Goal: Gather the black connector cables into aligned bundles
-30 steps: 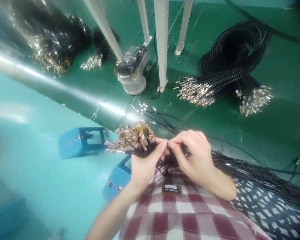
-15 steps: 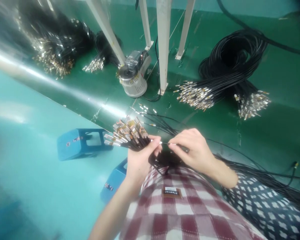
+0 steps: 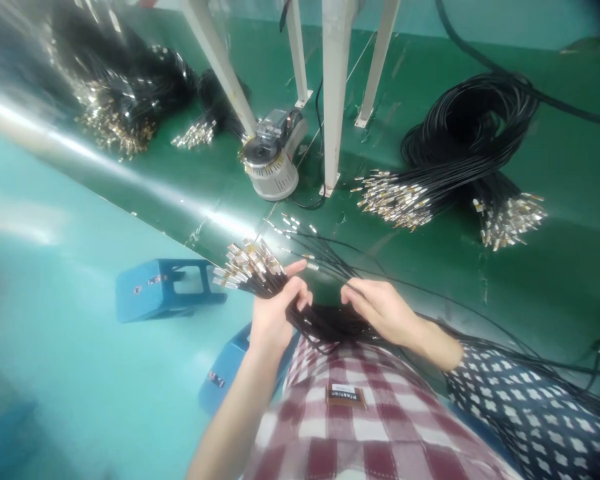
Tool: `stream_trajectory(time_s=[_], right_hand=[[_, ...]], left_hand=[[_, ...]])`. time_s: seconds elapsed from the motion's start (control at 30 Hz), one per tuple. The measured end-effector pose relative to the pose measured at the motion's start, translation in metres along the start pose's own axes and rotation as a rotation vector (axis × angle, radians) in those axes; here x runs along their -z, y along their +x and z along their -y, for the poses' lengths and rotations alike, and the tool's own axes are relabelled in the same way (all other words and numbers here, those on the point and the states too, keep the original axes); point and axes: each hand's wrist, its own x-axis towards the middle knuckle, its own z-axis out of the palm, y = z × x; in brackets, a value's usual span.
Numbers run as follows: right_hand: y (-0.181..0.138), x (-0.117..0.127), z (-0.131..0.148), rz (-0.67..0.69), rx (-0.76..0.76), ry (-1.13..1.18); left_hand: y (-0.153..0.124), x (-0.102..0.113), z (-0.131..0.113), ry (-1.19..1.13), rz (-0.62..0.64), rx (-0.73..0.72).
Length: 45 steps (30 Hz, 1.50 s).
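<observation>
A thick bundle of black cables point(image 3: 267, 287), its ends wrapped in shiny silver and copper-coloured pieces, is gripped in my left hand point(image 3: 275, 313). The ends fan out up and to the left, and the left index finger points away from the bundle. My right hand point(image 3: 380, 310) is to the right, fingers curled closed at several loose black cables point(image 3: 333, 260). Their white and silver tips point(image 3: 293, 223) lie on the green table beyond my left hand. The right fingertips are partly hidden, so how many cables they hold is unclear.
The green table point(image 3: 430, 267) carries coiled black cables point(image 3: 475, 127) at right and more cable bundles point(image 3: 115, 113) at back left. A round grey tape dispenser point(image 3: 273, 170) stands beside white metal posts point(image 3: 335, 100). Blue stools point(image 3: 150, 290) stand on the floor at left.
My right hand has left the single cable end it pinched beside my left hand and is now at the loose cables. My left index finger has stretched out; the bundle stays in that hand.
</observation>
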Motion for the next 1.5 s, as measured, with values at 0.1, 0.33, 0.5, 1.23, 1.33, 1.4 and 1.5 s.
stream_trajectory(time_s=[0.1,0.33,0.5,1.23,1.33,1.4,1.5], right_hand=[[0.017,-0.009,0.022,-0.017,-0.141,0.048],[0.032,-0.037,0.029,0.042,-0.007,-0.214],[0.003,-0.018,-0.043,0.208,0.182,-0.409],[0.039,-0.011,-0.050,0.219,-0.400,0.753],[0.026,-0.010,-0.046,0.208,-0.414,0.847],[0.020,-0.010,-0.043,0.201,-0.410,0.869],[0.013,-0.009,-0.039,0.223,-0.375,0.913]], left_hand=[[0.004,0.004,0.001,-0.009,0.030,0.039],[0.009,0.016,0.005,0.003,-0.041,0.134],[0.013,0.040,0.012,-0.129,-0.167,0.104],[0.023,0.045,0.010,-0.230,-0.048,0.282],[0.023,0.044,0.008,-0.229,-0.038,0.290],[0.021,0.044,0.007,-0.223,-0.022,0.289],[0.018,0.043,0.007,-0.211,0.025,0.256]])
